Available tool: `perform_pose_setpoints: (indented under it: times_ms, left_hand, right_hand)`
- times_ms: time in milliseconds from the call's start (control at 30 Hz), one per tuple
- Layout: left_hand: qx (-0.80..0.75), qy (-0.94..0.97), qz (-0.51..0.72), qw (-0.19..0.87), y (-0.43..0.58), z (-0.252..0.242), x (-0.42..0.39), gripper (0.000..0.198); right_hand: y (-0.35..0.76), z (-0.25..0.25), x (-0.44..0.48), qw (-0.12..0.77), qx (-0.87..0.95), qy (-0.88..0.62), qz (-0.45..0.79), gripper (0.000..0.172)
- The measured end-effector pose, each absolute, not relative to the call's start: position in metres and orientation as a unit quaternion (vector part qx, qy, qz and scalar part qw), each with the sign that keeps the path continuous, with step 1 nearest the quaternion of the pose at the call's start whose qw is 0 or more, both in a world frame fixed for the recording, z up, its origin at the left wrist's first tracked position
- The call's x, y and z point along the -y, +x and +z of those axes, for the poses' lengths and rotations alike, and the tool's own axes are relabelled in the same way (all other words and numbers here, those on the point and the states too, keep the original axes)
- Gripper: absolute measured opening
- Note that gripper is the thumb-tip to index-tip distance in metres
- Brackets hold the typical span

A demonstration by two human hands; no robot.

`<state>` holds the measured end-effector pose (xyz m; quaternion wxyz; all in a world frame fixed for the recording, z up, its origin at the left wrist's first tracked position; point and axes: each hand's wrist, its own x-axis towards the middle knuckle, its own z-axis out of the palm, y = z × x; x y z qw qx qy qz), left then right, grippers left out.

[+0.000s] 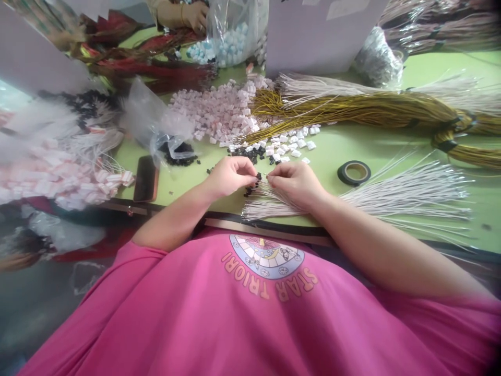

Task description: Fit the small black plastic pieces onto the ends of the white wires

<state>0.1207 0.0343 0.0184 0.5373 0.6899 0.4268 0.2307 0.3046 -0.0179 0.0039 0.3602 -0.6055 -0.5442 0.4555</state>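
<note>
My left hand [230,175] is closed in a pinch on small black connectors [252,186] at the near edge of the green table [352,141]. My right hand [295,183] is closed on the ends of a bundle of white wires [399,193] that fans out to the right. The two hands meet fingertip to fingertip over a few loose black connectors. A small pile of black connectors [250,152] and some white connectors [291,143] lie just beyond the hands.
A roll of black tape [354,172] lies right of my hands. A heap of pink-white connectors [223,112], yellow wire bundles [371,112], a plastic bag [156,122], and a dark phone [145,178] surround them. Another person's hand [193,14] works at the far edge.
</note>
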Motion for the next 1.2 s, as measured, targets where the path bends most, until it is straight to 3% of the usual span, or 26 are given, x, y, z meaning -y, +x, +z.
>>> perform_pose_setpoints:
  times_ms: [233, 800, 1200]
  left_hand:
    - [-0.418, 0.677, 0.254, 0.550, 0.125, 0.002, -0.036, 0.024]
    - [-0.425, 0.680, 0.210, 0.560, 0.126, 0.002, -0.027, 0.018]
    - [-0.362, 0.841, 0.207, 0.344, 0.124, 0.001, -0.032, 0.012]
  right_hand:
    - [0.304, 0.002, 0.020, 0.350, 0.607, -0.605, 0.378, 0.014]
    - [0.300, -0.013, 0.028, 0.280, 0.752, -0.574, 0.162, 0.024]
    - [0.304, -0.008, 0.026, 0.262, 0.752, -0.578, 0.179, 0.022]
